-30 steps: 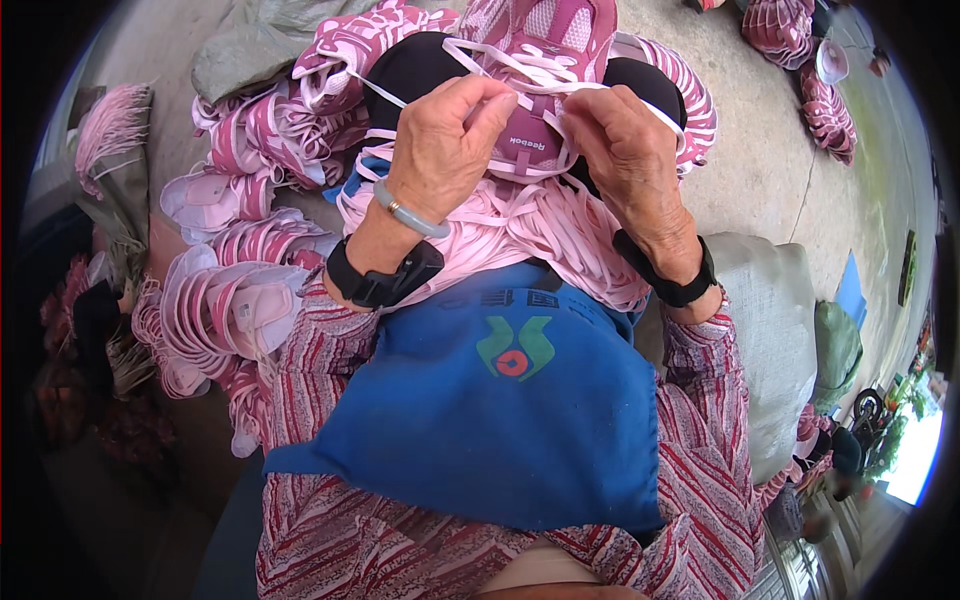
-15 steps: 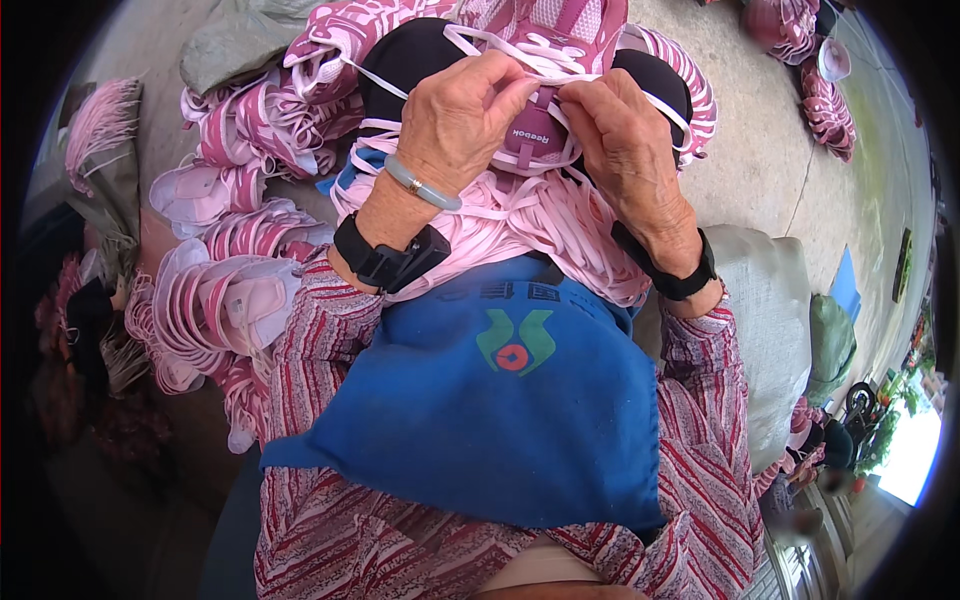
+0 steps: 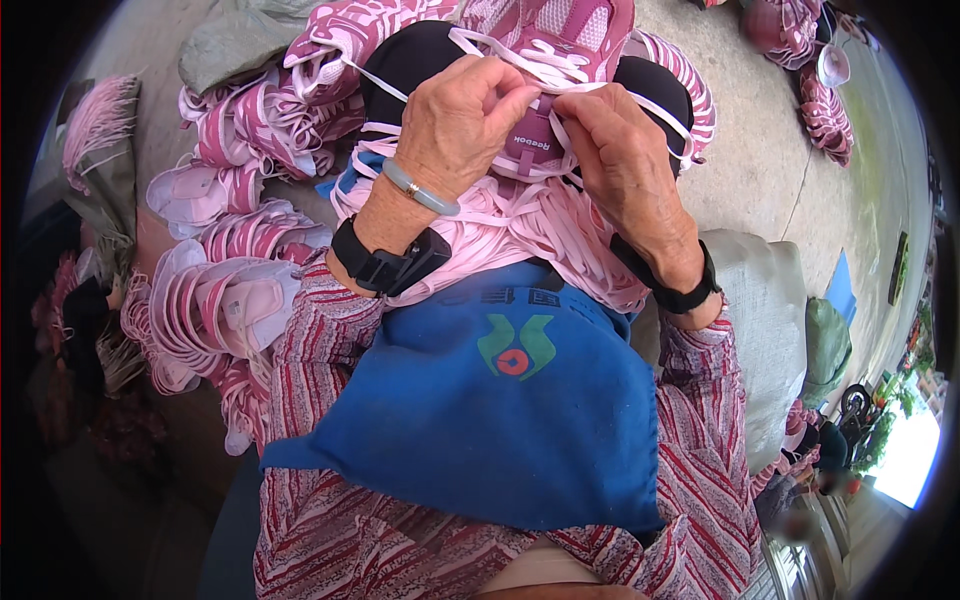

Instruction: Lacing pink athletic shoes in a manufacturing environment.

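We hold white lace (image 3: 547, 68) at a pink shoe (image 3: 530, 128).
Our left hand (image 3: 455, 128) and right hand (image 3: 628, 150) pinch it; the shoe sits at twelve o'clock.

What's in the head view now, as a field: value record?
left hand: thumb and fingertips at white shoelace; grip partly hidden
right hand: fingertips bent close to shoelace; hold unclear
workpiece: pink shoe between black-clad knees
lap: pale pink lace bundle, blue apron
left side: many pink shoe uppers
right side: pale sack
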Action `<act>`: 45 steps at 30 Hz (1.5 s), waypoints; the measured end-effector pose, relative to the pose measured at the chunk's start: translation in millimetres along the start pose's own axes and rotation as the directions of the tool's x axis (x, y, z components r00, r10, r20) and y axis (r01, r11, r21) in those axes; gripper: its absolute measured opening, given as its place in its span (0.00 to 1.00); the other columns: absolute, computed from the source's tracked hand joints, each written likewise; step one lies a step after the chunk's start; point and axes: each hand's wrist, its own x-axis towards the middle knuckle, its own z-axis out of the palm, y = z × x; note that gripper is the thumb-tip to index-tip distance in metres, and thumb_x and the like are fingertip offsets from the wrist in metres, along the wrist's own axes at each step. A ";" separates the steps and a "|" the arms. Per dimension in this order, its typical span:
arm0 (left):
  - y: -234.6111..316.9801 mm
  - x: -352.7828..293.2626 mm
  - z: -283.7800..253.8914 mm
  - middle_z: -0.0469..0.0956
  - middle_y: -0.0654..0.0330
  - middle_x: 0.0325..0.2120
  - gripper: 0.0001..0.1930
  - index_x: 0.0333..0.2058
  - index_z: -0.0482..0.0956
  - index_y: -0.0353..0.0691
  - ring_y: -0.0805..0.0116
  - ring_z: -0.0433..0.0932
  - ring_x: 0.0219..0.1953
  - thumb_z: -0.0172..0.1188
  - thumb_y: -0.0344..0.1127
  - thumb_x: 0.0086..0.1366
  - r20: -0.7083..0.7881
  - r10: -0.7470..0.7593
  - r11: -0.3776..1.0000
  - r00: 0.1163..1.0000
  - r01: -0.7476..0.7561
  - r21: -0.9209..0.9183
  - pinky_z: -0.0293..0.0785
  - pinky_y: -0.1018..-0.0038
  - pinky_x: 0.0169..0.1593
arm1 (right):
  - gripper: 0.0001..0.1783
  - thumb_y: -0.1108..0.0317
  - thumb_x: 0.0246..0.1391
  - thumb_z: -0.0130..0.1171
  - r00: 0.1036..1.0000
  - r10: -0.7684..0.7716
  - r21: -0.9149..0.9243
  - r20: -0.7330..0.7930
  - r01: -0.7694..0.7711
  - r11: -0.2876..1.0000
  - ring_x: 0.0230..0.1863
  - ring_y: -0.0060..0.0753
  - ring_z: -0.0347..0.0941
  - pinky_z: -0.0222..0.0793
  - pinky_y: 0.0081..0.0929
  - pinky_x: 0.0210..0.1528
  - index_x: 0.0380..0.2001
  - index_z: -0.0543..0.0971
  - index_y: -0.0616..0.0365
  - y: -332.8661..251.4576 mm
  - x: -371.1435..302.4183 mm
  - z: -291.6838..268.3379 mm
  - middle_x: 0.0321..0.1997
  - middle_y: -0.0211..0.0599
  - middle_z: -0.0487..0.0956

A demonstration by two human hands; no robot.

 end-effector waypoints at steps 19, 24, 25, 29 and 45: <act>8.8 -3.8 -3.1 0.73 0.53 0.29 0.06 0.33 0.75 0.38 0.51 0.78 0.27 0.57 0.33 0.61 0.032 0.126 0.964 0.992 -0.130 0.231 0.76 0.63 0.29 | 0.07 0.75 0.47 0.58 0.985 0.005 -0.148 -0.172 -0.031 0.988 0.25 0.43 0.77 0.72 0.32 0.26 0.32 0.76 0.56 -7.9 0.6 18.6 0.29 0.37 0.79; 18.5 4.3 -4.0 0.74 0.53 0.30 0.05 0.35 0.73 0.38 0.54 0.80 0.26 0.54 0.31 0.62 0.194 0.159 0.885 0.968 -0.227 0.407 0.77 0.65 0.27 | 0.09 0.75 0.46 0.56 0.987 0.001 -0.276 -0.160 -0.046 0.960 0.24 0.42 0.76 0.71 0.32 0.24 0.35 0.75 0.55 -2.6 -0.8 26.2 0.30 0.37 0.78; 22.1 8.4 -6.0 0.74 0.53 0.30 0.05 0.35 0.72 0.38 0.55 0.81 0.27 0.53 0.31 0.62 0.263 0.164 0.852 0.951 -0.270 0.448 0.78 0.66 0.28 | 0.10 0.75 0.46 0.57 0.982 -0.020 -0.246 -0.188 -0.027 0.969 0.24 0.41 0.76 0.71 0.32 0.24 0.34 0.75 0.54 -2.2 -0.3 27.3 0.29 0.37 0.78; 23.6 19.3 -11.4 0.76 0.52 0.31 0.06 0.36 0.73 0.38 0.55 0.81 0.28 0.54 0.31 0.60 0.378 0.170 0.805 0.910 -0.350 0.480 0.79 0.65 0.29 | 0.10 0.74 0.44 0.58 0.976 -0.038 -0.175 -0.214 0.000 0.985 0.23 0.39 0.76 0.71 0.31 0.23 0.33 0.76 0.53 1.5 -1.2 27.0 0.26 0.34 0.77; 12.0 40.0 -30.2 0.77 0.49 0.24 0.12 0.33 0.74 0.36 0.47 0.77 0.31 0.53 0.40 0.66 0.520 0.071 0.886 0.851 -0.294 0.359 0.72 0.58 0.34 | 0.06 0.71 0.43 0.61 0.929 -0.212 -0.356 -0.304 0.095 0.929 0.26 0.37 0.69 0.63 0.31 0.30 0.27 0.75 0.54 7.6 -1.0 27.4 0.23 0.32 0.74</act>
